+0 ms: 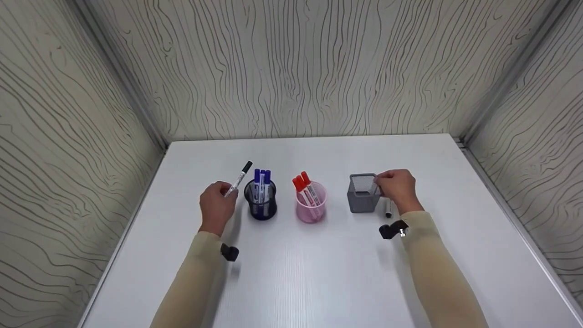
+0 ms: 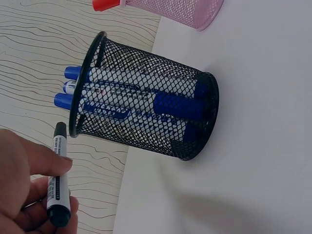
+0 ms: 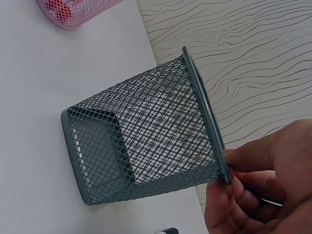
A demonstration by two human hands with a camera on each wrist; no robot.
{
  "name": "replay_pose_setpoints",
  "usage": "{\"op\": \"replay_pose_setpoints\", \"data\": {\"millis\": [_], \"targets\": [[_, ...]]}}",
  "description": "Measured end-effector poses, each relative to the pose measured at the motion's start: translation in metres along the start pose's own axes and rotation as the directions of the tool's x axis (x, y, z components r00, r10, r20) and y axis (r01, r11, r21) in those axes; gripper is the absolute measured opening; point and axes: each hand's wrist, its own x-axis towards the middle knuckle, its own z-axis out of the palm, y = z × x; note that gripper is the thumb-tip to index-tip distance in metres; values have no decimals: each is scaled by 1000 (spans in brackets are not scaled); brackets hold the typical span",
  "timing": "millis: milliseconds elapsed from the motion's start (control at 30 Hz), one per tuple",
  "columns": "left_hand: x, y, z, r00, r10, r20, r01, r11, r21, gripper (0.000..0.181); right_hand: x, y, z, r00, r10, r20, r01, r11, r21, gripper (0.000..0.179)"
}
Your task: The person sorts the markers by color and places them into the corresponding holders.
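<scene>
My left hand (image 1: 217,206) pinches a white marker with a black cap (image 2: 59,178) between thumb and fingers, held tilted above the table, left of the black mesh pen cup (image 1: 263,212). Several blue-capped markers (image 2: 146,105) stand in that round cup. With thumb and fingers, my right hand (image 1: 399,187) pinches the rim of a square grey mesh pen holder (image 3: 146,136), at its right side. Nothing shows inside this holder. Another black-capped marker (image 1: 388,208) lies on the table beside it, partly hidden by the right hand.
Between the black cup and the grey holder stands a pink mesh cup (image 1: 311,214) with red-capped markers (image 1: 306,187) leaning in it. All stand on a white table (image 1: 291,273). Wood-grain panels (image 1: 291,68) rise behind and at both sides.
</scene>
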Motion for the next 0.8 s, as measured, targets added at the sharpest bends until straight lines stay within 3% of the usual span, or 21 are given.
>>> {"op": "replay_pose_setpoints", "data": {"millis": [800], "targets": [[-4,26,2,1000,5,12,-4,998,-59,19,1,0,1,1000,-7,-25,7,1000,2,35]]}}
